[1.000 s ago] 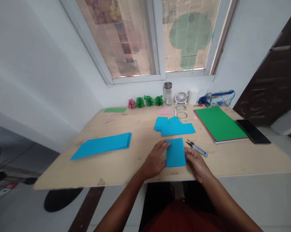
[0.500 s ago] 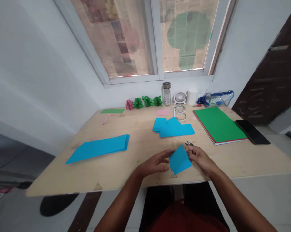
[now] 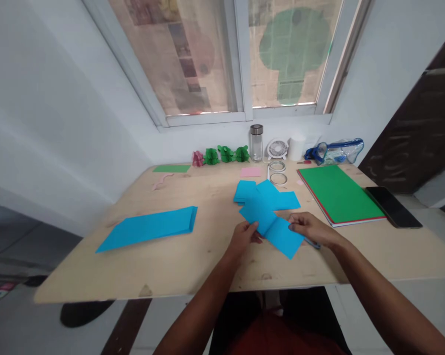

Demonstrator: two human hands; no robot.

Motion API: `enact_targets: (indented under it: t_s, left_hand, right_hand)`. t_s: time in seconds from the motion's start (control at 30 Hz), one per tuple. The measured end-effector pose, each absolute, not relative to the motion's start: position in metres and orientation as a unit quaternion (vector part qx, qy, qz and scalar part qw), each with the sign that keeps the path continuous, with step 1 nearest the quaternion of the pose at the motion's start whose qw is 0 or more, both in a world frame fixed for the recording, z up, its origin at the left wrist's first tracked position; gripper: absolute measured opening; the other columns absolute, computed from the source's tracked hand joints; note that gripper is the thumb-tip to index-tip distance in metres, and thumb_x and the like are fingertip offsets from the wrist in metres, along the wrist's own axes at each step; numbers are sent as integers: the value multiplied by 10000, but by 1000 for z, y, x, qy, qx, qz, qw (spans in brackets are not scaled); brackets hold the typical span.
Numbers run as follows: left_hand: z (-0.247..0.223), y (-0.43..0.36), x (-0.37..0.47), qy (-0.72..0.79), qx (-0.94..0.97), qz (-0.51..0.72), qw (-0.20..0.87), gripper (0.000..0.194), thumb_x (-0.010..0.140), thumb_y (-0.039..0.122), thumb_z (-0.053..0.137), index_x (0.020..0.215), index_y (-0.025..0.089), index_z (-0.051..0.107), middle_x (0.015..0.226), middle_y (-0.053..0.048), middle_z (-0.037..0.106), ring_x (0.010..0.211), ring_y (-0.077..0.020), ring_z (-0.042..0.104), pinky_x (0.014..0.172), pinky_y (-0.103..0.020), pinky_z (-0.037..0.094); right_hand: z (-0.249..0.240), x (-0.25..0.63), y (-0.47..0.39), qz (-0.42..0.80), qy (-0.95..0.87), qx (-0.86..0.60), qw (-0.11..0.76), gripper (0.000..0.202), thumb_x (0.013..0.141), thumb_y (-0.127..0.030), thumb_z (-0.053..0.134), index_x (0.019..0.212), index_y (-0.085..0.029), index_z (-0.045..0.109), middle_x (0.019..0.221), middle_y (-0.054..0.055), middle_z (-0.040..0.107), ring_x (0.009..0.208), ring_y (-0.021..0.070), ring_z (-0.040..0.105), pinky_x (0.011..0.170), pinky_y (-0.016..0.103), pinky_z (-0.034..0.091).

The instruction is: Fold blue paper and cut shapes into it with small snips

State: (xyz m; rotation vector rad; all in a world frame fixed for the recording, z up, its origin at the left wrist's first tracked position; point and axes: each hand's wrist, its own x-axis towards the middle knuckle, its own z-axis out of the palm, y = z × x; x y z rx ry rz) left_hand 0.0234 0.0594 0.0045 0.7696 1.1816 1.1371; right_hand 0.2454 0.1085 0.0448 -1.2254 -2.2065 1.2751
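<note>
A creased blue paper (image 3: pixel 284 237), opened out flat with a fold line across its middle, is held between both hands above the table's front part. My left hand (image 3: pixel 244 235) pinches its lower left edge. My right hand (image 3: pixel 307 228) grips its right edge with thumb and fingers. Scissors (image 3: pixel 313 243) lie under my right hand, mostly hidden, with part of a handle showing. Just beyond the held sheet, several blue pieces (image 3: pixel 288 200) overlap on the table. At the left lies a stack of long blue sheets (image 3: pixel 148 228).
On the wooden table (image 3: pixel 193 276) are a green pad (image 3: pixel 341 194), a phone (image 3: pixel 392 207), tape rolls (image 3: pixel 278 179) and a pink paper (image 3: pixel 250 172). Along the back stand green paper shapes (image 3: pixel 211 156), a bottle (image 3: pixel 256 144), a small fan (image 3: pixel 278 148) and a clear pouch (image 3: pixel 341 151).
The held blue paper has gone from a small folded square to a longer opened piece. My left hand has closed on its edge, and my right hand has shifted slightly right.
</note>
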Motion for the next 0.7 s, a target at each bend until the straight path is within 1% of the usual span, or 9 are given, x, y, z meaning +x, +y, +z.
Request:
enact_targets:
  t_s: [0.03, 0.07, 0.2, 0.27, 0.37, 0.43, 0.5, 0.6, 0.7]
  left_hand:
    - [3, 67, 26, 521, 322, 501, 611, 331, 720, 433, 684, 669, 131, 559, 601, -53, 629, 537, -134, 597, 549, -247, 485]
    - [1, 75, 30, 529, 308, 509, 605, 310, 740, 418, 666, 689, 134, 551, 618, -60, 639, 554, -140, 614, 543, -242, 487]
    - [-2, 105, 51, 561, 255, 525, 588, 221, 815, 337, 585, 747, 140, 511, 616, -64, 634, 579, -155, 648, 536, -238, 499]
    - [-4, 117, 62, 570, 236, 522, 588, 190, 838, 299, 551, 751, 138, 500, 630, -73, 637, 587, -164, 658, 554, -251, 516]
    - [-4, 129, 72, 579, 218, 514, 594, 178, 851, 270, 531, 741, 134, 499, 675, -89, 649, 624, -171, 671, 587, -256, 529]
    - [-3, 133, 75, 584, 211, 506, 599, 170, 849, 262, 535, 741, 136, 499, 684, -87, 648, 649, -176, 676, 593, -252, 529]
    - [-1, 134, 74, 588, 207, 496, 604, 153, 854, 243, 527, 747, 138, 498, 662, -74, 636, 646, -174, 674, 585, -248, 524]
    - [1, 136, 73, 596, 209, 476, 612, 153, 879, 207, 477, 745, 134, 495, 625, -59, 614, 589, -154, 652, 558, -244, 515]
    - [2, 137, 72, 604, 215, 455, 618, 196, 898, 202, 453, 722, 127, 497, 606, -44, 598, 535, -126, 617, 544, -240, 505]
  right_hand:
    - [46, 248, 121, 368, -800, -458, 122, 246, 828, -377, 423, 680, -190, 481, 575, -39, 471, 538, 101, 441, 520, 224, 340]
    - [47, 250, 135, 329, -811, -474, 103, 230, 818, -351, 427, 677, -184, 500, 583, -31, 495, 552, 109, 461, 527, 226, 342]
    - [52, 244, 189, 222, -823, -518, 65, 168, 774, -271, 476, 711, -165, 590, 704, 36, 625, 683, 161, 558, 609, 252, 363]
    - [53, 235, 209, 165, -822, -542, 45, 170, 763, -253, 501, 799, -152, 634, 836, 95, 671, 810, 213, 589, 682, 281, 377]
    - [50, 216, 225, 98, -826, -554, 17, 277, 779, -234, 506, 999, -131, 638, 1034, 176, 658, 1002, 292, 564, 810, 364, 370]
    - [46, 204, 228, 75, -841, -537, 0, 343, 792, -253, 518, 1106, -153, 612, 1150, 179, 621, 1100, 312, 521, 878, 405, 345]
    - [43, 192, 230, 70, -857, -511, -18, 386, 795, -309, 544, 1161, -197, 594, 1221, 154, 593, 1147, 309, 494, 911, 412, 335]
    - [40, 181, 237, 76, -871, -483, -45, 422, 778, -383, 585, 1172, -233, 596, 1234, 132, 590, 1142, 309, 500, 900, 409, 354]
    - [39, 176, 247, 88, -876, -469, -70, 414, 741, -411, 637, 1119, -242, 625, 1182, 119, 620, 1105, 307, 526, 865, 396, 381]
